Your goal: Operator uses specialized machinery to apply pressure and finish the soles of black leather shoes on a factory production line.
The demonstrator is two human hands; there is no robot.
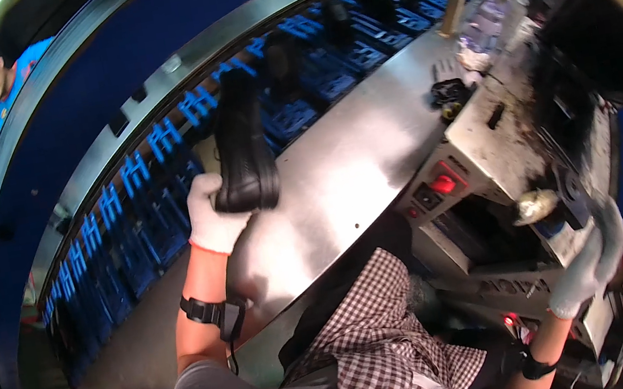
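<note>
My left hand (211,217), in a white glove, grips a black shoe (247,160) by its heel end. The shoe's toe points away from me, toward the rack of blue slats, above the far edge of the metal table (330,208). At the right, my right hand (593,264), in a pale grey glove, has its fingers stretched out beside a machine (450,144). Nothing shows in that hand. Near its fingertips are a dark bracket (571,194) and a pale rounded piece (535,206). Whether the fingers touch the bracket, I cannot tell.
Beyond the table runs a rack of blue slats (164,136) with several dark shoes farther along. A clear plastic bag (487,28) and a white glove (445,69) lie near the machine. A red button (444,182) sits on its front. A person (4,80) is at upper left.
</note>
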